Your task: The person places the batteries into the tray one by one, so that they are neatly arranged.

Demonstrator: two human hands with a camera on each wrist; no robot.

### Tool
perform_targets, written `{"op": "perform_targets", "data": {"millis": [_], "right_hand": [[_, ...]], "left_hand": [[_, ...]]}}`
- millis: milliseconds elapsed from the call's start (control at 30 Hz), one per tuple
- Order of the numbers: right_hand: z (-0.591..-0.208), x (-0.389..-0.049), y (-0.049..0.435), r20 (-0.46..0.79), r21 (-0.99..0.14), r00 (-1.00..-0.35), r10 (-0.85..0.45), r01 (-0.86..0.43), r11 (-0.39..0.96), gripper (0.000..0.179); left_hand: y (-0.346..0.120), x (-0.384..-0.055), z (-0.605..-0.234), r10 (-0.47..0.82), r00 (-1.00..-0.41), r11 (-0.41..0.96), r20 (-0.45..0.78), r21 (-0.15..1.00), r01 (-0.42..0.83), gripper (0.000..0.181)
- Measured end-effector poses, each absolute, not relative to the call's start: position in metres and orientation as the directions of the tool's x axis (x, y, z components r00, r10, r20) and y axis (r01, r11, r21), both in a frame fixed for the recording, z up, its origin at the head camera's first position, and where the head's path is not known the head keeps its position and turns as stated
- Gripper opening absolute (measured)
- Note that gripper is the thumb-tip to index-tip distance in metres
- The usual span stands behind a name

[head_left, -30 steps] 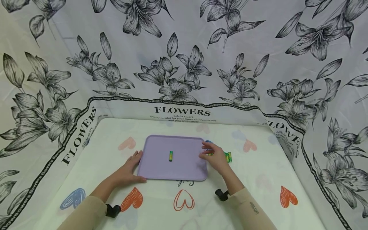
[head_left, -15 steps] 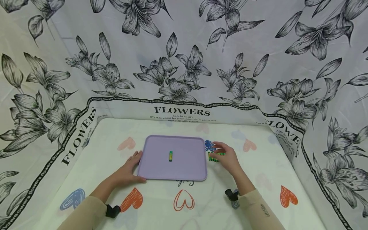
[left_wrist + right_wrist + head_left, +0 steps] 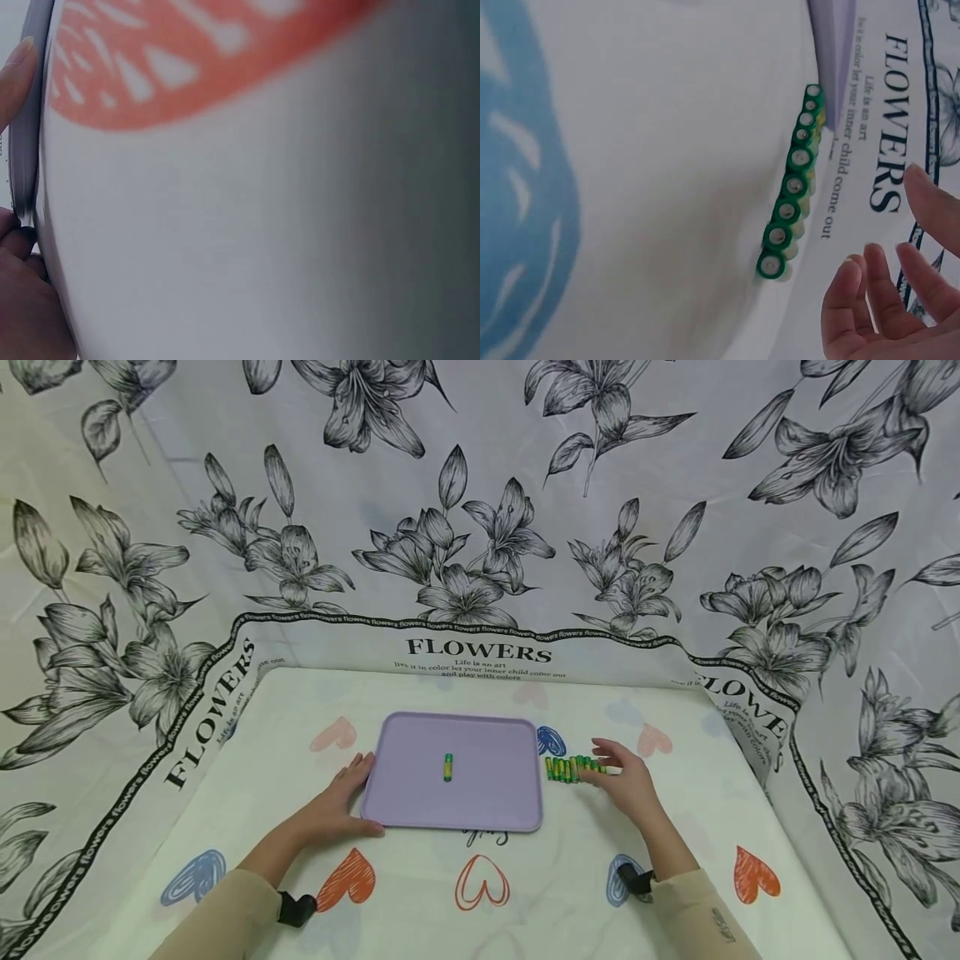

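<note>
A flat lilac tray (image 3: 495, 777) lies on the table with one green-and-yellow battery (image 3: 447, 767) near its middle. My left hand (image 3: 333, 806) rests against the tray's near left corner, fingers along the left side and thumb at the front edge. In the left wrist view the thumb (image 3: 19, 79) lies on the tray's rim (image 3: 26, 150). Right of the tray, several batteries (image 3: 791, 184) form a row side by side. My right hand (image 3: 626, 781) is at the right end of this row, its fingers spread with nothing between them in the right wrist view.
A white tablecloth (image 3: 555, 877) printed with hearts covers the table. Behind and at both sides hangs a white curtain (image 3: 465, 468) with black flowers. Small black wrist mounts (image 3: 298, 908) sit at both sleeves.
My right hand has moved right, from the tray's right edge along the battery row to its right end, uncovering most of the row. My left hand and the tray stay put.
</note>
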State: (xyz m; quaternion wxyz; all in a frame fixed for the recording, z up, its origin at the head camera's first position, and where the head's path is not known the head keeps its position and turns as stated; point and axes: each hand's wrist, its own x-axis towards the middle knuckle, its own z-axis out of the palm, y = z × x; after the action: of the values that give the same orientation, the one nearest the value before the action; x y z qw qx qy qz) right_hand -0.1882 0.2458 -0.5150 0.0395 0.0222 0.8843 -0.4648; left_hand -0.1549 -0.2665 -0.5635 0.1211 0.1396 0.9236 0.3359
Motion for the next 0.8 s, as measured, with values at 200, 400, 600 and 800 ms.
{"op": "perform_targets", "data": {"millis": [200, 400, 600, 800], "right_hand": [[-0.523, -0.191, 0.264, -0.164, -0.806, -0.986, 0.028, 0.151, 0.572, 0.07], [-0.533, -0.199, 0.274, -0.225, -0.776, -0.974, 0.019, 0.191, 0.601, 0.073], [-0.542, -0.204, 0.281, -0.253, -0.769, -0.968, 0.001, 0.201, 0.607, 0.074], [-0.547, -0.21, 0.282, -0.275, -0.705, -0.961, -0.02, 0.187, 0.684, 0.074]], "left_hand": [[-0.267, -0.155, -0.565, 0.339, -0.931, 0.74, -0.136, 0.65, 0.175, 0.131], [-0.266, -0.155, -0.566, 0.336, -0.931, 0.735, -0.141, 0.657, 0.166, 0.131], [-0.265, -0.154, -0.565, 0.339, -0.931, 0.736, -0.136, 0.655, 0.172, 0.131], [-0.265, -0.155, -0.564, 0.34, -0.931, 0.733, -0.132, 0.658, 0.174, 0.13]]}}
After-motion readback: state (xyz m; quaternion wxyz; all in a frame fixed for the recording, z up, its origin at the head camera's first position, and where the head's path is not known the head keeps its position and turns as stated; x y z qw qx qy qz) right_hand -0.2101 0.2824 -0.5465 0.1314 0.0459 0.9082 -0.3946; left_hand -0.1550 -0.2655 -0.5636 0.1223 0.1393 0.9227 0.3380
